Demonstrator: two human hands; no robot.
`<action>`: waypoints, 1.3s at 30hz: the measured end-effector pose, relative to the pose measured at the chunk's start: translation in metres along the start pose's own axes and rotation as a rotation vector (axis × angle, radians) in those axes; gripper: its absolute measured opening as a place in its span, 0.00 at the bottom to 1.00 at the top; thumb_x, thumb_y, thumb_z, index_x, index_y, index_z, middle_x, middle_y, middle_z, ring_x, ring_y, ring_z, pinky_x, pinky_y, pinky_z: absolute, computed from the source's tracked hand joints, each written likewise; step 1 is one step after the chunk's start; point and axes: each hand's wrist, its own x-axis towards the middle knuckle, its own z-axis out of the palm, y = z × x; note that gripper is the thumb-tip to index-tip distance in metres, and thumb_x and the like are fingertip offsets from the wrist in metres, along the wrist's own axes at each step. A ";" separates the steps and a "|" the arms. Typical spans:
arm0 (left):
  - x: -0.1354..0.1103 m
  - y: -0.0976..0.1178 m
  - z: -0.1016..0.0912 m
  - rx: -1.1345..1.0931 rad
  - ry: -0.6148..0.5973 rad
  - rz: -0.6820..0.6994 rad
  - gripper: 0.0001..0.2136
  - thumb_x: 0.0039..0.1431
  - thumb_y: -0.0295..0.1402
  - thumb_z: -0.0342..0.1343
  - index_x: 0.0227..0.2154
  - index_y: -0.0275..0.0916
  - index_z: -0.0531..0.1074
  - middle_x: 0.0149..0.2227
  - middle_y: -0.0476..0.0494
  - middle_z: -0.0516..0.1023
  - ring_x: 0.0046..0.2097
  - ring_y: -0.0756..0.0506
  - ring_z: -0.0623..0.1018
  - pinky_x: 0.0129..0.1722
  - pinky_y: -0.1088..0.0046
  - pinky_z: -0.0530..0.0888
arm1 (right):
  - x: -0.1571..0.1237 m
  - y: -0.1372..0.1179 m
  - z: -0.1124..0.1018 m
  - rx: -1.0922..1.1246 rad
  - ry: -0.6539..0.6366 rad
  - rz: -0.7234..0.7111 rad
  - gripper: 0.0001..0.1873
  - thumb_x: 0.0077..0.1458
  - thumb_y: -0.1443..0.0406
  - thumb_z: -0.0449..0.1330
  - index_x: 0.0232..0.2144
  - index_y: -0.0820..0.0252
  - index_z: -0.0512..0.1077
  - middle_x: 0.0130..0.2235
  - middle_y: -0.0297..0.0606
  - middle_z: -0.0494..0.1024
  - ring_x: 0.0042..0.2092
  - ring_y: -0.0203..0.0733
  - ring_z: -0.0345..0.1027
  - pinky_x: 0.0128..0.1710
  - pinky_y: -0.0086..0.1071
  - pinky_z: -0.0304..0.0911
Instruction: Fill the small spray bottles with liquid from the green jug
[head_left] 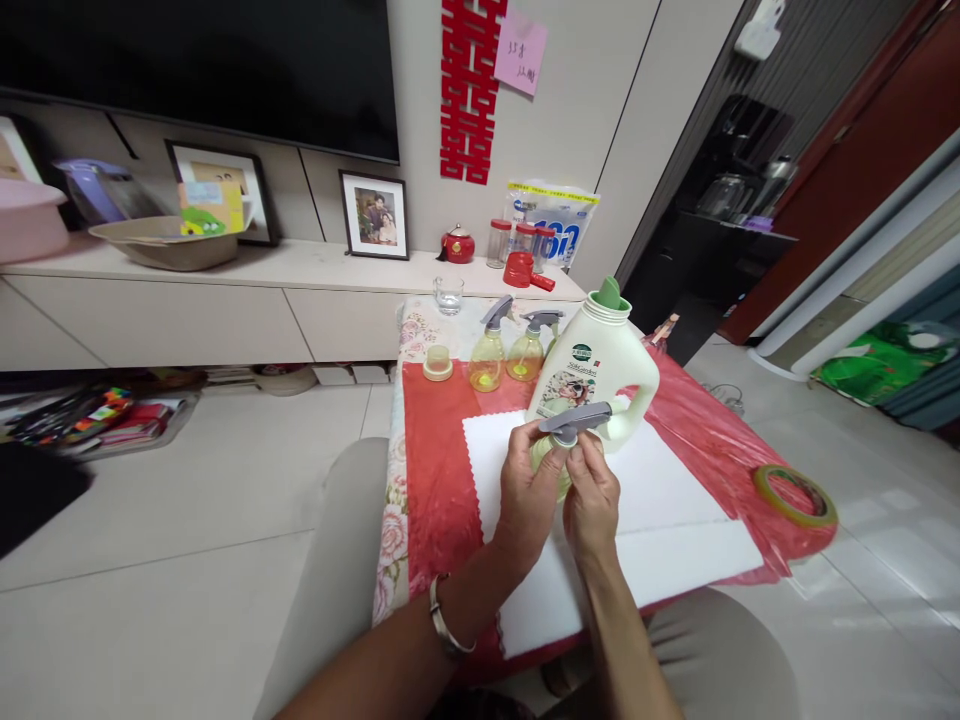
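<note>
My left hand [527, 490] is wrapped round the body of a small yellow-green spray bottle [551, 455], held above a white sheet [660, 500] on the table. My right hand [592, 495] pinches the collar under the bottle's grey trigger head [576, 420]. Right behind my hands stands a big pale-green detergent jug [600, 370] with a green spout cap and a handle on its right. Two more small yellow spray bottles with grey triggers [490, 350] [529, 345] stand at the far side of the table, and a pale round cap [438, 363] lies to their left.
The table wears a red plastic cover [435, 470] over a floral cloth. A roll of tape [795, 493] lies near its right edge and an empty glass [448, 295] at the far end. Behind runs a low cabinet with framed photos, red jars and a bag. My knees flank the table.
</note>
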 end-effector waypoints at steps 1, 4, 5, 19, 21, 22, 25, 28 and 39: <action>0.000 0.000 0.000 -0.023 -0.001 0.000 0.12 0.62 0.36 0.59 0.48 0.43 0.70 0.48 0.42 0.76 0.53 0.42 0.76 0.57 0.60 0.71 | 0.000 0.000 0.001 0.001 0.007 0.000 0.21 0.60 0.54 0.63 0.50 0.59 0.76 0.53 0.41 0.74 0.58 0.45 0.66 0.62 0.40 0.59; -0.001 0.003 -0.001 -0.040 -0.006 0.011 0.09 0.64 0.36 0.55 0.45 0.42 0.70 0.48 0.41 0.77 0.52 0.41 0.76 0.58 0.59 0.70 | 0.000 -0.002 0.004 0.013 0.029 0.004 0.20 0.58 0.54 0.64 0.47 0.61 0.76 0.49 0.42 0.77 0.53 0.44 0.70 0.58 0.40 0.63; -0.001 0.004 -0.002 -0.030 -0.008 0.010 0.08 0.64 0.36 0.54 0.44 0.41 0.70 0.47 0.41 0.77 0.52 0.41 0.76 0.57 0.58 0.70 | 0.000 -0.002 0.005 0.018 0.036 0.007 0.20 0.57 0.54 0.65 0.47 0.61 0.76 0.48 0.42 0.78 0.52 0.44 0.71 0.57 0.40 0.64; 0.004 0.005 0.000 0.080 0.036 -0.018 0.13 0.55 0.32 0.60 0.43 0.41 0.69 0.45 0.42 0.77 0.51 0.41 0.77 0.56 0.59 0.71 | -0.001 0.005 0.004 -0.054 0.070 -0.001 0.21 0.55 0.55 0.65 0.46 0.63 0.74 0.47 0.44 0.78 0.50 0.46 0.73 0.55 0.41 0.67; 0.005 0.005 0.001 0.092 0.048 -0.033 0.13 0.55 0.32 0.60 0.43 0.40 0.70 0.45 0.42 0.77 0.51 0.41 0.77 0.56 0.60 0.71 | -0.002 0.006 0.002 -0.088 0.076 -0.007 0.20 0.55 0.55 0.65 0.45 0.63 0.74 0.46 0.44 0.78 0.49 0.46 0.72 0.54 0.41 0.67; 0.005 0.006 0.001 0.099 0.056 -0.038 0.13 0.55 0.31 0.60 0.43 0.40 0.70 0.45 0.42 0.77 0.51 0.41 0.77 0.56 0.60 0.71 | -0.002 0.006 0.002 -0.105 0.081 -0.014 0.20 0.55 0.56 0.65 0.45 0.63 0.74 0.46 0.43 0.78 0.50 0.46 0.72 0.54 0.41 0.67; 0.005 0.007 0.001 0.084 0.078 -0.037 0.15 0.52 0.28 0.61 0.44 0.40 0.70 0.46 0.42 0.77 0.51 0.42 0.77 0.55 0.61 0.72 | -0.002 0.003 0.004 -0.152 0.085 -0.047 0.21 0.53 0.56 0.66 0.45 0.63 0.73 0.46 0.43 0.77 0.50 0.46 0.71 0.54 0.42 0.67; 0.005 0.007 0.002 0.031 0.073 -0.027 0.17 0.51 0.27 0.62 0.44 0.41 0.68 0.45 0.43 0.78 0.48 0.43 0.79 0.51 0.64 0.74 | -0.001 -0.002 0.009 -0.183 0.093 -0.083 0.22 0.52 0.56 0.66 0.46 0.62 0.72 0.47 0.44 0.75 0.50 0.47 0.70 0.53 0.43 0.67; 0.003 0.005 -0.001 0.190 0.045 0.075 0.11 0.54 0.27 0.59 0.42 0.41 0.72 0.44 0.43 0.75 0.50 0.42 0.77 0.56 0.60 0.71 | -0.003 0.001 -0.010 -0.207 -0.041 -0.034 0.22 0.59 0.50 0.59 0.46 0.61 0.76 0.46 0.44 0.75 0.49 0.48 0.71 0.49 0.40 0.69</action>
